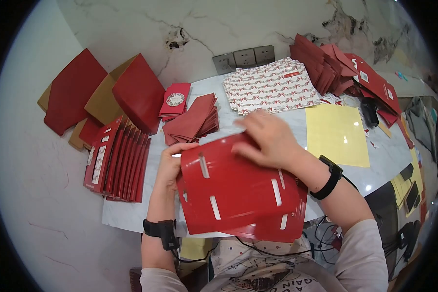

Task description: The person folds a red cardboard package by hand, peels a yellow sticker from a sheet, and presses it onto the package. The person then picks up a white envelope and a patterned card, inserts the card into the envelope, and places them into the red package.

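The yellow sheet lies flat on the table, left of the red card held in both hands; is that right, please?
Not quite: the head view shows the yellow sheet lying flat on the table right of the red card, not left. The left hand and right hand do hold the card.

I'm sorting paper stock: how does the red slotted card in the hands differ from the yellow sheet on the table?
The red slotted card has cut slots; the yellow sheet is plain. The card is held by the left hand and right hand; the sheet lies flat, untouched. Both look glossy.
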Demonstrator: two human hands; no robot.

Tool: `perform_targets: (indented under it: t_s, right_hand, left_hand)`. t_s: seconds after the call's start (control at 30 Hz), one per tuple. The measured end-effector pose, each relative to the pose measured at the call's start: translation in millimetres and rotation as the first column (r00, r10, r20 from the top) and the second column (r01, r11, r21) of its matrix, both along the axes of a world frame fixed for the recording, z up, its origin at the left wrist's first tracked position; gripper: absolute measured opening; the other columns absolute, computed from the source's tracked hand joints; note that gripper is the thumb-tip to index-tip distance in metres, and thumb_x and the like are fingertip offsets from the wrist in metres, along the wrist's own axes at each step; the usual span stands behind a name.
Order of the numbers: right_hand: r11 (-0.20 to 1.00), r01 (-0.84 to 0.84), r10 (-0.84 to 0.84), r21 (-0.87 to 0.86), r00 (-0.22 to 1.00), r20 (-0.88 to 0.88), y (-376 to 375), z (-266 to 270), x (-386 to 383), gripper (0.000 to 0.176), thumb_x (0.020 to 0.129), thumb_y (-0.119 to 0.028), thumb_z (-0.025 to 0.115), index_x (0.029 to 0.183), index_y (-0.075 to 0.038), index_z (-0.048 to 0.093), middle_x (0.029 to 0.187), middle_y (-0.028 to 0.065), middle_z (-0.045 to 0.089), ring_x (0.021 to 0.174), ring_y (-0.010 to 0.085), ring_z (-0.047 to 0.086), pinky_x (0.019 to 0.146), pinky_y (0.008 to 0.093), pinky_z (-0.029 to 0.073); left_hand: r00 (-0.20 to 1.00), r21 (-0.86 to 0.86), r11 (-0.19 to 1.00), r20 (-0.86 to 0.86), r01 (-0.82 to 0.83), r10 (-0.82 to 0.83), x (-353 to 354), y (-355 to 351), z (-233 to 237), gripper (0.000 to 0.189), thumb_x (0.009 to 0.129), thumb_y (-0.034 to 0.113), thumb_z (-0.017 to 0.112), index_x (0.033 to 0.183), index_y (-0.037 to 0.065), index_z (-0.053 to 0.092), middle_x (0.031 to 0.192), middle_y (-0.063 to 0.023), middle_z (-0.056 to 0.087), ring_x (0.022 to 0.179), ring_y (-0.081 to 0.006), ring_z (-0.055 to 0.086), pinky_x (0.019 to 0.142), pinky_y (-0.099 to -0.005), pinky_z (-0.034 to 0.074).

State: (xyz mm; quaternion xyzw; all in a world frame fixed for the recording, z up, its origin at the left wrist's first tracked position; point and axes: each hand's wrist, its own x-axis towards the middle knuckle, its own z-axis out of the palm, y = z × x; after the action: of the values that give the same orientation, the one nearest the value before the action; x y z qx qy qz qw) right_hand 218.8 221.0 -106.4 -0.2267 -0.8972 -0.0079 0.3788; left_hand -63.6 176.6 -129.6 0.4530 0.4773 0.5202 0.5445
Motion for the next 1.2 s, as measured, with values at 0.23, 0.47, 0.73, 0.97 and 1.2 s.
perform_targets:
  t_s: [0.23, 0.47, 0.73, 0.97, 1.2]
  right_hand:
    - [0.815, 0.012, -0.320, -0.579, 0.843, -0.432, 23.0, -6.1, 13.7, 0.035, 0.077, -0.025, 0.080, 0.098, -0.001, 0.063, 0.087, 0.0068, 0.065, 0.077, 0.0162, 0.062, 0.069, 0.0296, 0.051]
    - [0.557, -0.267, -0.329, -0.787, 0.799, -0.504, 24.9, -8.3, 15.9, 0.026, 0.078, -0.013, 0.082, 0.091, -0.005, 0.062, 0.080, 0.0022, 0.067, 0.068, 0.0052, 0.061, 0.062, 0.0204, 0.050]
    - [0.297, -0.386, -0.385, -0.873, 0.789, -0.480, 19.8, 5.2, 22.6, 0.017, 0.083, -0.010, 0.077, 0.091, -0.002, 0.065, 0.081, 0.0061, 0.069, 0.073, 0.0093, 0.066, 0.066, 0.0230, 0.055]
    - [0.094, -0.646, -0.352, -0.757, 0.690, -0.633, 22.9, 7.6, 23.9, 0.019, 0.090, -0.016, 0.070, 0.095, 0.002, 0.069, 0.085, 0.0096, 0.070, 0.071, 0.0127, 0.066, 0.065, 0.0249, 0.055]
    - [0.040, -0.654, -0.236, -0.756, 0.729, -0.643, 18.4, 18.0, 28.8, 0.023, 0.091, -0.023, 0.071, 0.094, 0.000, 0.069, 0.084, 0.0059, 0.069, 0.069, 0.0111, 0.064, 0.064, 0.0249, 0.055]
  left_hand:
    - [0.978, 0.118, 0.980, 0.155, -0.162, 0.143, -19.0, 5.2, -0.9, 0.026, 0.082, -0.007, 0.065, 0.107, -0.003, 0.068, 0.101, -0.0138, 0.070, 0.083, -0.0182, 0.070, 0.074, -0.0303, 0.061]
    - [0.980, 0.175, 0.965, 0.059, -0.196, 0.188, -12.1, 5.5, -4.0, 0.025, 0.083, -0.007, 0.066, 0.108, -0.003, 0.069, 0.100, -0.0132, 0.071, 0.083, -0.0181, 0.070, 0.072, -0.0297, 0.060]
    - [0.980, 0.205, 0.958, 0.052, -0.199, 0.193, -8.2, 4.8, -4.3, 0.025, 0.084, -0.007, 0.065, 0.108, -0.003, 0.069, 0.099, -0.0127, 0.071, 0.081, -0.0172, 0.069, 0.071, -0.0296, 0.060]
    - [0.986, 0.106, 0.989, 0.141, -0.106, 0.090, -12.0, 2.9, 0.6, 0.028, 0.081, -0.009, 0.064, 0.108, -0.002, 0.067, 0.098, -0.0120, 0.070, 0.083, -0.0168, 0.069, 0.072, -0.0280, 0.059]
    - [0.998, 0.221, 0.975, 0.060, -0.023, 0.010, -14.3, 1.2, 1.4, 0.023, 0.079, -0.009, 0.069, 0.101, -0.001, 0.067, 0.103, -0.0152, 0.071, 0.088, -0.0186, 0.070, 0.077, -0.0297, 0.059]
